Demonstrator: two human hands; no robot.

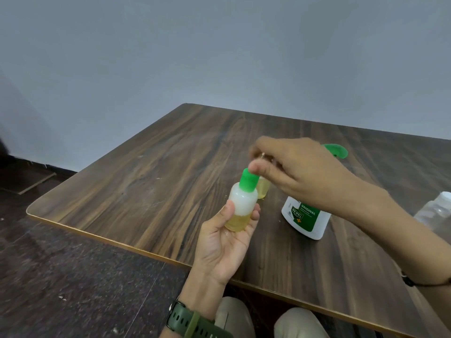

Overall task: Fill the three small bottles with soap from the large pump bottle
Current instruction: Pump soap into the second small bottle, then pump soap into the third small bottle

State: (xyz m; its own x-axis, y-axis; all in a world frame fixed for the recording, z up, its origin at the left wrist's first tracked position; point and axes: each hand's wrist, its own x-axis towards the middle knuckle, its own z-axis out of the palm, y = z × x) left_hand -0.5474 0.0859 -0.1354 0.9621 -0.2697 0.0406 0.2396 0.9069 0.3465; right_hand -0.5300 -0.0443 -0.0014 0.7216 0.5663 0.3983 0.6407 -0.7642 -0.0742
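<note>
Two hands meet over the near-left part of the wooden table. Left hand, palm up, grips a small bottle: the thumb presses its left side and the fingers curl round its right side and back. Long axis of this bottle is near upright, tilted slightly so that its green cap leans toward the right hand. Yellow soap fills roughly the lower third; the wall above looks whitish and cloudy.

Right hand reaches in from the right, above the table, with its thumb and forefinger drawn together just above and touching the top of the cap. Motion blur hides whether these fingertips truly pinch the cap or only rest on it. The cap thus lies directly below the right fingertips, along the bottle's own axis, so any twist or press would, by this reading, act down that axis while the left hand steadies the body.

Behind the held bottle, a second small bottle with yellow soap stands on the table, largely hidden. The large pump bottle stands under the right wrist, its green pump head showing beyond the hand. A clear container sits at the right edge, blurred.
</note>
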